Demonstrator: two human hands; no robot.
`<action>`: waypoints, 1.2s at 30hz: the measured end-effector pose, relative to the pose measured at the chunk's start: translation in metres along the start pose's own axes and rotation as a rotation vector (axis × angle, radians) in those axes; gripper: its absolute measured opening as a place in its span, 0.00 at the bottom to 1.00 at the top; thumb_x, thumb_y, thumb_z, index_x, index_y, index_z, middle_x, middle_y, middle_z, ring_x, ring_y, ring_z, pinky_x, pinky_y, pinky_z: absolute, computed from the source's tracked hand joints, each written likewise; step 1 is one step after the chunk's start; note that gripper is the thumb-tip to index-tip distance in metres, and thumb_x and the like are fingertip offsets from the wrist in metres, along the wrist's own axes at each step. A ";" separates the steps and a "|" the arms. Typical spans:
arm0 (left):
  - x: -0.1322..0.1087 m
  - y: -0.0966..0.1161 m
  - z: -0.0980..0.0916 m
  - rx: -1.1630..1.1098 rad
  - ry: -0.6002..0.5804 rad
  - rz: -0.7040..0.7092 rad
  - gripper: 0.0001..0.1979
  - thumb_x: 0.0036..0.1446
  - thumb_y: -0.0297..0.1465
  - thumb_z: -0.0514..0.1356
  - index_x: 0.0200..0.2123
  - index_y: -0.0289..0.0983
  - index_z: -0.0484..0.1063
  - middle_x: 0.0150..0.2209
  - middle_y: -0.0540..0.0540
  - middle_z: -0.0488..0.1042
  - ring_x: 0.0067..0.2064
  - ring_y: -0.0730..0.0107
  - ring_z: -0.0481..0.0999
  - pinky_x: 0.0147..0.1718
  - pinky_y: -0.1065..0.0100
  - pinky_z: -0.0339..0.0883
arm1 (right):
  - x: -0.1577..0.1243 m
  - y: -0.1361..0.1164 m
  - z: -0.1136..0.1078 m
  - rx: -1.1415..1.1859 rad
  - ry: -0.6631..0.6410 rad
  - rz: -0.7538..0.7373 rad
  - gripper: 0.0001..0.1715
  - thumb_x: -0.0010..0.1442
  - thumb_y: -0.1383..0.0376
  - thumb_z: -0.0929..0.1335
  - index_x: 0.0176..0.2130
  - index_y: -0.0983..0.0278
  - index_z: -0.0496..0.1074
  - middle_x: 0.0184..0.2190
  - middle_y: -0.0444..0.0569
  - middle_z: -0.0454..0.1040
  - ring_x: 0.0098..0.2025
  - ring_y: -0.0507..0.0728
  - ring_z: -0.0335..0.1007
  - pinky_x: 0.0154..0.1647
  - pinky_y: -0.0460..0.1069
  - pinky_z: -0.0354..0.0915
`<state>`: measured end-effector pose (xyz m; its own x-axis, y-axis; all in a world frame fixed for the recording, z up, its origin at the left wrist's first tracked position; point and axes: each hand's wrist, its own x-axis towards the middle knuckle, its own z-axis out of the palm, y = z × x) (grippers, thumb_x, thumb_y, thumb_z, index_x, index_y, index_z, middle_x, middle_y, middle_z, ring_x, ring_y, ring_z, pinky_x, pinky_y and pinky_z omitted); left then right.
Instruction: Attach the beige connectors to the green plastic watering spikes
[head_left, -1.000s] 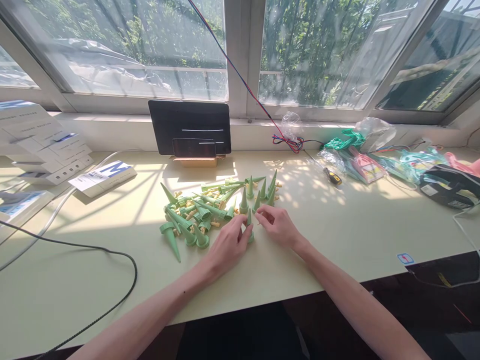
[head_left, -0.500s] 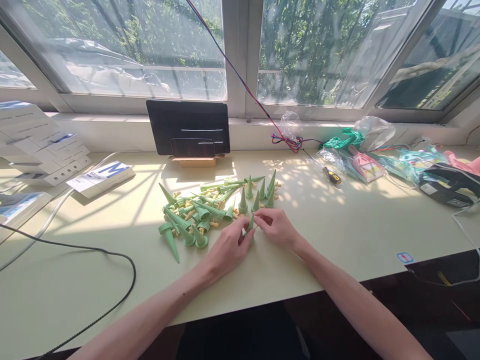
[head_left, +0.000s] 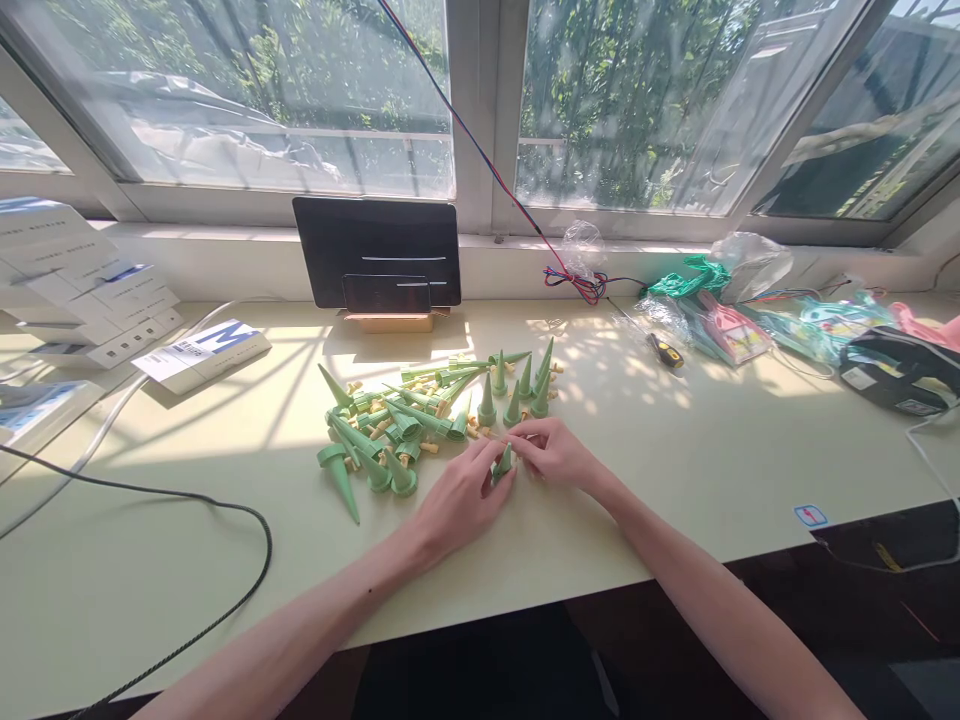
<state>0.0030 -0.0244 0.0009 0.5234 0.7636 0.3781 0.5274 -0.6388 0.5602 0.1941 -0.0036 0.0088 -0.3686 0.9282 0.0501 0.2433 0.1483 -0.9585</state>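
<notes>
Green spike [head_left: 505, 461]: near side, right of pile [head_left: 405, 427]; tabletop [head_left: 675, 450] contact hidden.
Left hand [head_left: 466, 488]: fingers grasping spike; loose hold could tilt it.
Right hand [head_left: 553, 450]: fingers bunched just beside; can't tell if holding anything.
Standing spikes [head_left: 513, 408]: just far of right hand; a bump could topple them.

A large blue letter M [head_left: 226, 337] stands on the white box [head_left: 204, 362] on the left of the tabletop [head_left: 712, 450]; its smaller print [head_left: 187, 354] is illegible. The stacked boxes [head_left: 97, 290] carry print too tiny to read. A blue-bordered sticker [head_left: 811, 516] near the tabletop's front edge bears an unclear red mark [head_left: 810, 516].
</notes>
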 end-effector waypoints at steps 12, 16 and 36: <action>-0.004 0.003 0.001 -0.038 -0.029 -0.009 0.02 0.65 0.29 0.55 0.40 0.38 0.66 0.33 0.51 0.70 0.25 0.75 0.67 0.27 0.71 0.62 | 0.000 0.000 -0.003 0.013 -0.063 0.056 0.13 0.62 0.61 0.66 0.39 0.66 0.77 0.17 0.39 0.63 0.18 0.49 0.59 0.20 0.45 0.57; -0.003 0.003 0.001 -0.044 0.009 -0.083 0.03 0.65 0.30 0.55 0.36 0.38 0.65 0.29 0.52 0.69 0.26 0.74 0.67 0.28 0.70 0.61 | -0.001 -0.002 -0.004 0.009 -0.087 0.067 0.12 0.62 0.61 0.67 0.40 0.66 0.77 0.17 0.40 0.65 0.19 0.49 0.60 0.21 0.45 0.58; 0.003 0.001 -0.006 -0.081 0.127 -0.339 0.10 0.65 0.35 0.53 0.30 0.40 0.57 0.23 0.54 0.61 0.25 0.72 0.63 0.26 0.70 0.56 | -0.006 -0.003 -0.004 0.112 -0.299 0.126 0.24 0.64 0.51 0.67 0.25 0.64 0.67 0.17 0.40 0.67 0.15 0.47 0.60 0.14 0.43 0.54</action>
<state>0.0007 -0.0224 0.0069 0.2375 0.9395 0.2467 0.5994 -0.3416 0.7239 0.1998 -0.0085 0.0123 -0.5924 0.7935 -0.1395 0.2102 -0.0150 -0.9775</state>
